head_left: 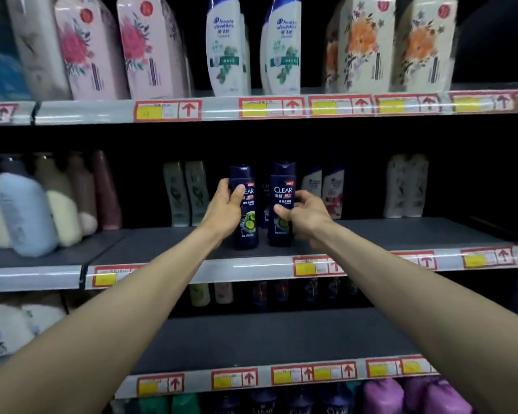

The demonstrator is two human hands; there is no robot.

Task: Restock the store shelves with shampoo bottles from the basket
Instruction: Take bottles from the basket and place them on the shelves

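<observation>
Two dark blue Clear shampoo bottles stand upright side by side on the middle shelf (371,234). My left hand (225,209) grips the left bottle (245,227) around its middle, thumb across the label. My right hand (304,212) holds the right bottle (282,180) low on its front, thumb on the label. A third dark bottle (265,204) stands behind, in the gap between them. The basket is out of view.
White and pale bottles stand at the back of the middle shelf on both sides. Large pastel bottles (27,213) crowd its left end. The top shelf holds pink, white and cream packs. The lower shelf (266,339) has small bottles at the back; purple bottles (416,395) sit below.
</observation>
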